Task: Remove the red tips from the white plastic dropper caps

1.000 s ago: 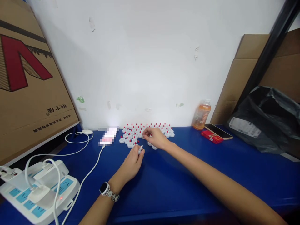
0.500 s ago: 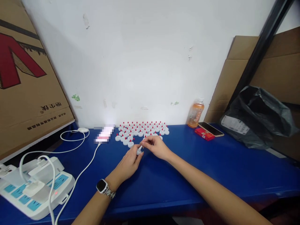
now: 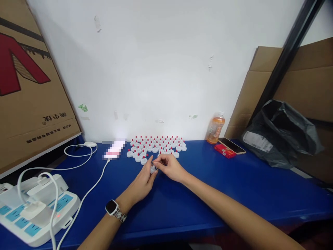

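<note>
A small white plastic cap (image 3: 153,169) was held between both hands just above the glossy blue bench (image 3: 234,194), a little in front of a cluster of small round white plastic caps with red tips (image 3: 156,146); the left hand (image 3: 142,181) was seen with its grip closed on the cap from the near side, thumb and forefinger pinched on it; the right hand (image 3: 169,166) was brought up against the same cap from the far side, its fingertips (image 3: 156,163) drawn together on or just at the cap, though whether a second tiny piece was pinched there could not be told; a dark-faced wristwatch on a metal band (image 3: 112,207) was worn on the left wrist; the cluster of caps was spread in rough rows near the white wall (image 3: 161,69), the nearest caps lying just beside the hands; to the left of the cluster a blurred pink and white rectangular object (image 3: 114,150) was laid, with a white cable (image 3: 91,192) run from it toward a white power strip with blue sockets (image 3: 33,211) at the near left corner; a large brown cardboard box with red print (image 3: 28,93) was leaned above that strip; to the right, a clear plastic bottle of orange drink (image 3: 215,128) was stood upright against the wall, with a dark smartphone (image 3: 231,145) laid partly on a flat red packet (image 3: 224,151) just beside it; further right a crumpled black plastic bag (image 3: 283,135) was rested against brown cardboard sheets (image 3: 307,76)
</note>
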`<state>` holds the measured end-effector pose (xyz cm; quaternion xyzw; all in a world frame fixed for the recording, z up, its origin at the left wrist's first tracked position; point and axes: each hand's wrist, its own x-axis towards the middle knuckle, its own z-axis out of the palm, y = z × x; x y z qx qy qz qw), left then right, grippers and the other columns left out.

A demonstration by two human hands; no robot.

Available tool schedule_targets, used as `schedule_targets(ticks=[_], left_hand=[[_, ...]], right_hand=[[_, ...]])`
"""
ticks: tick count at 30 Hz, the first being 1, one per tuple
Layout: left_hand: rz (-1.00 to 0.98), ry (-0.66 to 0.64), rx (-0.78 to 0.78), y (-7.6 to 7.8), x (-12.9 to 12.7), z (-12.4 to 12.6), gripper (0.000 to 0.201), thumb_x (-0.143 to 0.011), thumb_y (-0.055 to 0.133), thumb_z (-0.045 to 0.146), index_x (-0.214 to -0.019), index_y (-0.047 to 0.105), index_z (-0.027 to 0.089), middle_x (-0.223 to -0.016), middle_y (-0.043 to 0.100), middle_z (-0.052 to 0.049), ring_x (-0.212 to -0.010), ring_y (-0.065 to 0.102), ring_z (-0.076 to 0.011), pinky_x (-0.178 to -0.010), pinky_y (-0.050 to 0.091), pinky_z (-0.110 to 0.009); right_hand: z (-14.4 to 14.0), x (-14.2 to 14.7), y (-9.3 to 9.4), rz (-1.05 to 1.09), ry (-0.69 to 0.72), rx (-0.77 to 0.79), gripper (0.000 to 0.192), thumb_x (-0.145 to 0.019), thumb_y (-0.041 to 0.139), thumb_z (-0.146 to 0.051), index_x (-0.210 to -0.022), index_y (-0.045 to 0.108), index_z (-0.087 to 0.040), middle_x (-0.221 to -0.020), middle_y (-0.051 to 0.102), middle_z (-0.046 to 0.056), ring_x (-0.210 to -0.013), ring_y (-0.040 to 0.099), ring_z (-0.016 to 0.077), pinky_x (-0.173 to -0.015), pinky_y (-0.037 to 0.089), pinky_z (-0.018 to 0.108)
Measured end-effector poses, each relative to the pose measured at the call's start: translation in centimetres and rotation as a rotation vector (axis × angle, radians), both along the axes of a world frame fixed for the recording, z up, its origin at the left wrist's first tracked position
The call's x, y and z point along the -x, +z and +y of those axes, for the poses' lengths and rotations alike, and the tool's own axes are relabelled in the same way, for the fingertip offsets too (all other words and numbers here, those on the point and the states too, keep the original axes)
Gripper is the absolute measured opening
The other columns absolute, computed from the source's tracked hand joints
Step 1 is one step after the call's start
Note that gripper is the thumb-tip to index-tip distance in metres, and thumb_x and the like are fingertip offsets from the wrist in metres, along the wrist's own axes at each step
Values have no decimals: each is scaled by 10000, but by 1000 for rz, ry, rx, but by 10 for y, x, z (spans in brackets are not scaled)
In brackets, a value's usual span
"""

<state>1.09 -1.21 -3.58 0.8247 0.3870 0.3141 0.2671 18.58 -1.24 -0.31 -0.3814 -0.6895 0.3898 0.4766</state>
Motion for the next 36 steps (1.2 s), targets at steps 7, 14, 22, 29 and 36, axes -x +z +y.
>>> schedule_targets(ticks=[7, 14, 22, 29, 36], left_hand=[[-45, 78, 107, 14, -2, 0, 712, -957, 455, 456, -1518, 154, 138, -1168, 634, -139, -937, 649, -208, -844, 520, -374], [8, 18, 122, 31, -1, -3, 285, -941, 475, 423, -972, 612, 175, -801, 627, -27, -725, 567, -152, -680, 457, -273], [13, -16, 93, 29, -1, -2, 274, -939, 477, 420, -920, 614, 184, -785, 615, -18, -699, 546, -146, -654, 433, -261], [24, -3, 93, 33, -3, -5, 270, -932, 488, 424, -1028, 597, 196, -816, 634, -23, -728, 565, -154, -675, 454, -269], [148, -90, 25, 49, -44, -4, 281, -953, 435, 431, -894, 596, 209, -739, 617, 0, -650, 545, -145, -606, 396, -256]], right_hand=[[22, -9, 32, -258, -34, -120, 112, -830, 600, -215, -785, 677, -148, -669, 649, 2, -603, 544, 108, -596, 420, 224], [83, -5, 54, -655, -101, -282, 143, -756, 563, -76, -746, 690, -141, -722, 698, 30, -660, 598, 132, -634, 403, 230], [99, -2, 36, -1034, -140, -363, 184, -776, 587, -106, -882, 724, -171, -794, 723, 52, -822, 640, 206, -923, 334, 378], [64, -49, 31, -667, -456, -374, 196, -864, 580, -278, -998, 680, -177, -789, 643, 27, -782, 568, 169, -776, 379, 290], [22, -130, 3, -509, -598, -181, 156, -858, 521, -245, -886, 659, -177, -648, 589, -21, -601, 552, 137, -603, 373, 250]])
